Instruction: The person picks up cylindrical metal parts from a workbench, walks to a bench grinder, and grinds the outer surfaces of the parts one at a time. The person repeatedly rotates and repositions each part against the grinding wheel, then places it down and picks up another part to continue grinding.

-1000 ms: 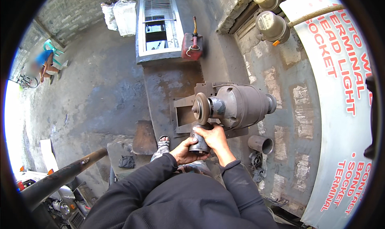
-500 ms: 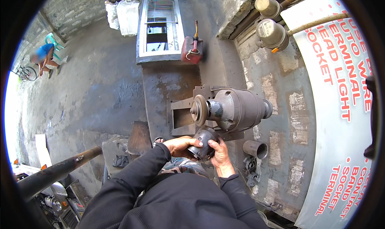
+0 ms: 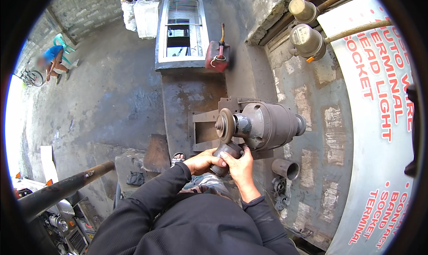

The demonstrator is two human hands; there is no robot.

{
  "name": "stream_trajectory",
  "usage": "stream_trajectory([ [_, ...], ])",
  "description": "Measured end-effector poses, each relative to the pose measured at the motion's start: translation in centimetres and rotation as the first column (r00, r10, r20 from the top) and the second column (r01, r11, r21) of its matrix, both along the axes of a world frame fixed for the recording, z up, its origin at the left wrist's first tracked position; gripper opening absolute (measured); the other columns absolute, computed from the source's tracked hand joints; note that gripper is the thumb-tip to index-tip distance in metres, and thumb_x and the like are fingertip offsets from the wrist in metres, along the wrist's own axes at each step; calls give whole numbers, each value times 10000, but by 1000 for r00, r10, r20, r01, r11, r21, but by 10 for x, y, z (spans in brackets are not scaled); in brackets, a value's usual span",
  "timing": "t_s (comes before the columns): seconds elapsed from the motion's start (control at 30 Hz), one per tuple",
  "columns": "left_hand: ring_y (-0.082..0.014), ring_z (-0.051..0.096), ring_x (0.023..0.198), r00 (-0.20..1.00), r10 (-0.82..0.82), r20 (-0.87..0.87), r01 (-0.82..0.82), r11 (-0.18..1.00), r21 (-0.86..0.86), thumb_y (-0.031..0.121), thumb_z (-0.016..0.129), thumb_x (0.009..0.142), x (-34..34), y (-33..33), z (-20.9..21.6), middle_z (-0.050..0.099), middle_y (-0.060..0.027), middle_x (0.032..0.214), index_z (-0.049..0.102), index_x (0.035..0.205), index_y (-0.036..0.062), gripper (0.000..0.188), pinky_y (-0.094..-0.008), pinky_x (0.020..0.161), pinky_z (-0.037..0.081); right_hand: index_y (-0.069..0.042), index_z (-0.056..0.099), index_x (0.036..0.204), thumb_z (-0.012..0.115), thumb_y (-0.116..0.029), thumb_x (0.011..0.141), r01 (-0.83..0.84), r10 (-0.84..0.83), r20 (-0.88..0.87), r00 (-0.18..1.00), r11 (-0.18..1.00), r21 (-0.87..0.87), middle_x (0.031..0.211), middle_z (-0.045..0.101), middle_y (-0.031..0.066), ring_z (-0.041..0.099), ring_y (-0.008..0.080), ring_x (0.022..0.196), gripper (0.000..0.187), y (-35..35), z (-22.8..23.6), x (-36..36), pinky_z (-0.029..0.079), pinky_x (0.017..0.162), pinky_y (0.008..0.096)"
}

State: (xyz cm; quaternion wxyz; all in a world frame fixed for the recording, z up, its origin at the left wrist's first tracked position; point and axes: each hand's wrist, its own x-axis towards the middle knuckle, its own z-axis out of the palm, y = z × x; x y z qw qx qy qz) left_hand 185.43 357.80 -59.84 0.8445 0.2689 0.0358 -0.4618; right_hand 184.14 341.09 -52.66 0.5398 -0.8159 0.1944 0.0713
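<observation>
A dark metal cylindrical housing [image 3: 230,151] is gripped between my two hands, in front of my waist. My left hand [image 3: 204,162] wraps its left side, and my right hand [image 3: 240,165] closes around its right side with the thumb across it. The housing's far end meets the lower edge of a round wheel [image 3: 226,124] in this view; whether they touch, I cannot tell. That wheel sits on the left shaft end of a grey bench grinder motor [image 3: 273,124], and a small pulley [image 3: 301,124] is at the motor's other end.
A metal frame [image 3: 203,132] holds the grinder. Right of my hands lie an open metal tube [image 3: 285,169] and small round metal parts [image 3: 280,186]. Beyond stand a red fuel can [image 3: 217,56] and a white window frame [image 3: 183,29]. A thick pipe [image 3: 67,188] juts in at left; a person [image 3: 55,61] bends far left.
The housing has tilted more upright and its far end has come against the wheel's lower edge in view. My right hand has rolled further over it. The whole view has shifted slightly.
</observation>
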Motion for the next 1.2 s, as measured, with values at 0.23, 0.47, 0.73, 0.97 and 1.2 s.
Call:
stream_trajectory([
  [0.23,-319,640,1204,961,-66,-270,-3,969,-247,270,782,886,-18,-13,-39,646,-115,1350,536,1455,158,630,-592,1029,517,121,603,1203,938,-384,737,-159,161,-42,986,838,-521,1085,719,303,731,397,1015,764,13,16,19,577,900,452],
  [0.47,-359,610,1293,898,-136,-418,-72,893,-445,316,793,848,-26,-20,-54,644,-192,1371,565,1417,54,668,-628,1132,463,89,610,1209,901,-493,748,-303,135,-299,945,708,-637,1161,671,323,702,476,1062,798,30,34,32,577,914,506],
  [0.73,-323,635,1223,976,-111,-187,75,978,-193,332,842,839,-29,8,-28,640,-127,1327,482,1488,127,770,-551,1022,537,4,559,1347,812,-189,881,-53,71,-27,997,902,429,1171,690,124,680,248,1062,564,-1,-10,-18,561,944,406],
  [0.97,-337,642,1214,994,-9,-110,33,975,219,190,903,757,-8,2,16,532,-177,1397,375,1518,35,939,-474,986,578,34,476,1338,784,-60,859,92,-29,-116,993,801,591,1186,633,135,657,196,1022,577,-8,-28,-13,570,918,359],
  [1.2,-223,668,1020,988,-6,153,-35,963,266,81,827,682,6,-4,-5,634,-130,1193,456,1428,31,834,-370,869,595,108,433,1277,870,-183,794,52,-55,13,998,989,138,1153,640,193,645,257,1033,714,9,-44,-4,544,914,394],
])
